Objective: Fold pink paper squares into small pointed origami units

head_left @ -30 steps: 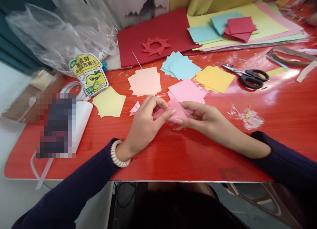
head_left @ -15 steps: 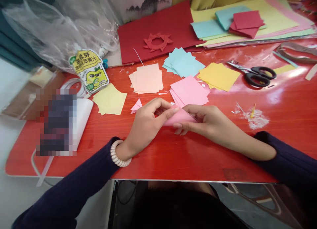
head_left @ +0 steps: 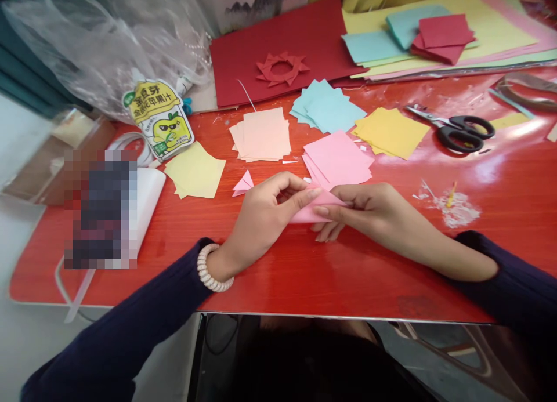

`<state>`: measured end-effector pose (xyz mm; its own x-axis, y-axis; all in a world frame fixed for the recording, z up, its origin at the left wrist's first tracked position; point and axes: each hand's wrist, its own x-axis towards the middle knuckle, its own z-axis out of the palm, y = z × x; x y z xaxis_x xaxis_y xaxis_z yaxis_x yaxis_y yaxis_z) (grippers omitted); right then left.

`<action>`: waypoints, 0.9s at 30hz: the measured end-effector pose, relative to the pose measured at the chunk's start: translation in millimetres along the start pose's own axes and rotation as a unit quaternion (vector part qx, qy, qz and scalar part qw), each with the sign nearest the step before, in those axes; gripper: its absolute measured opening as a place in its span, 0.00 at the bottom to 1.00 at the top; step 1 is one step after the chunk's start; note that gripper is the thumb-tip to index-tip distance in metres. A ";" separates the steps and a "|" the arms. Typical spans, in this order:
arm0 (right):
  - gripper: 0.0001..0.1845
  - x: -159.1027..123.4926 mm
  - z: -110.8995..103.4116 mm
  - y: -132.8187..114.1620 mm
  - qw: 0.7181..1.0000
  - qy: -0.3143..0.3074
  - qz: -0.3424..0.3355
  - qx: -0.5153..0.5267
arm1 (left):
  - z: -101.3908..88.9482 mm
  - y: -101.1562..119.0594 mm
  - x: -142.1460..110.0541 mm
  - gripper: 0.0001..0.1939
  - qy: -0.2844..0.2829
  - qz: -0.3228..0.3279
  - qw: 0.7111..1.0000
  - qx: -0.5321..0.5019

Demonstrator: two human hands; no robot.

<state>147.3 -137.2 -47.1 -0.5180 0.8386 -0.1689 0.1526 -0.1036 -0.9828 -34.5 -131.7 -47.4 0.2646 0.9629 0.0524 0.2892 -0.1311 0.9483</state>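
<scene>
Between both hands is a pink sheet of paper [head_left: 310, 214], folded to a point at the right. My left hand [head_left: 276, 207] pinches its left side, thumb on top. With thumb and fingers, my right hand [head_left: 361, 207] grips the right corner; part of the sheet is hidden behind the fingers. Just beyond lies a stack of pink paper squares [head_left: 337, 158]. A small folded pink piece [head_left: 243, 184] sits on the table left of my left hand.
Peach squares [head_left: 263, 135], blue squares [head_left: 328, 106], yellow squares [head_left: 394, 132] and pale yellow squares [head_left: 198, 173] lie around. Scissors [head_left: 463, 132] rest at right, near white scraps [head_left: 461, 209]. A red folded paper ring [head_left: 300, 68] lies on dark red sheets [head_left: 239, 60]. A pouch [head_left: 163, 123] stands left.
My right thumb has moved inward over the pink sheet, and more of its folded face shows. The whole view has shifted slightly.
</scene>
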 end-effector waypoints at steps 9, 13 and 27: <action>0.14 -0.5 -2.2 -2.2 0.999 -0.014 0.013 -0.036 | 0.4 -0.6 -1.1 0.08 -0.002 0.010 1.000 -0.003; 0.13 -0.5 -5.5 -2.9 0.997 -0.008 0.008 -0.073 | -0.4 0.6 -1.1 0.07 0.017 0.020 1.000 -0.004; 0.17 -2.9 -8.0 -6.1 0.997 0.010 0.015 -0.070 | -1.5 -0.5 -0.7 0.08 0.047 0.020 0.999 -0.006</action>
<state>154.6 -134.7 -40.1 -0.4954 0.8464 -0.1953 0.2847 -0.0542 -0.9571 -36.2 -131.9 -47.4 0.1880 0.9750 0.1183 0.2697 -0.1671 0.9483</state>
